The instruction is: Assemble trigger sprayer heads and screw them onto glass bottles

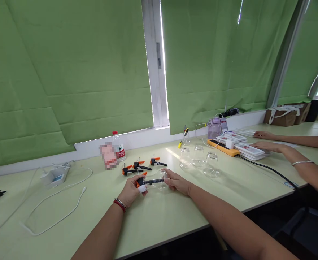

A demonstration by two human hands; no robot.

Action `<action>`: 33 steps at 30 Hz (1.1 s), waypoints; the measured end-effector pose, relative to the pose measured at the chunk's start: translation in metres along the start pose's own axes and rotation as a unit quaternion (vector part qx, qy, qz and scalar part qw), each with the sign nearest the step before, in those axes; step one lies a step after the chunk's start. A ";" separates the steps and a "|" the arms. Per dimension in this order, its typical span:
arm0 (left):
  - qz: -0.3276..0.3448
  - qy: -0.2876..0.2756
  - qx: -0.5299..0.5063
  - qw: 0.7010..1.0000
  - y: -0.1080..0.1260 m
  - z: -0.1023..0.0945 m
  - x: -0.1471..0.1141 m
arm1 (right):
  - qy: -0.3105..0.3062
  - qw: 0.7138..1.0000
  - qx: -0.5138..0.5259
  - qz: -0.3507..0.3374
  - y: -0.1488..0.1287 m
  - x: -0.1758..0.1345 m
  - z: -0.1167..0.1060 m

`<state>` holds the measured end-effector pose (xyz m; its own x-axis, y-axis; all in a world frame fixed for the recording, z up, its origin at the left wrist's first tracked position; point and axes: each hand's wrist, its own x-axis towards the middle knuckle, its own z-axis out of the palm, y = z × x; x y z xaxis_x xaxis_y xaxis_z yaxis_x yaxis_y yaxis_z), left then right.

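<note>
My left hand (131,190), with a white wrap on one finger, is closed round a black-and-orange spray-type head (139,182). Its black stem reaches into a clear bottle (158,186) that lies sideways above the table's near part. My right hand (177,182) grips the bottle's other end, fingers wrapped over its base. Just beyond my hands lie three similar black-and-orange heads (137,165) with dark stems. Three clear jars, one of them nearest me (212,165), stand open-topped to the right.
A red-capped water bottle (118,146) stands by the wall. White cable (74,202) and a power strip (57,177) lie left. A yellow-handled tool (180,144) rests near a small jar. Right are an orange-black power strip (223,148), stacked white packs (249,151) and another person's hands (265,145).
</note>
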<state>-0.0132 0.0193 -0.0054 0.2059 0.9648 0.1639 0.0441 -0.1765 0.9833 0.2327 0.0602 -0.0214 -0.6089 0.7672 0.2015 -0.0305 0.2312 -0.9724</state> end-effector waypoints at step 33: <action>0.052 -0.070 0.067 0.994 -0.008 0.015 0.004 | 0.048 0.975 -0.217 0.003 0.002 0.001 0.005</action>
<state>0.0015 0.0214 -0.0137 0.3499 0.9051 0.2414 0.1437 -0.3065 0.9410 0.2280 0.0584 -0.0234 -0.5312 0.8167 0.2257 0.3247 0.4422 -0.8361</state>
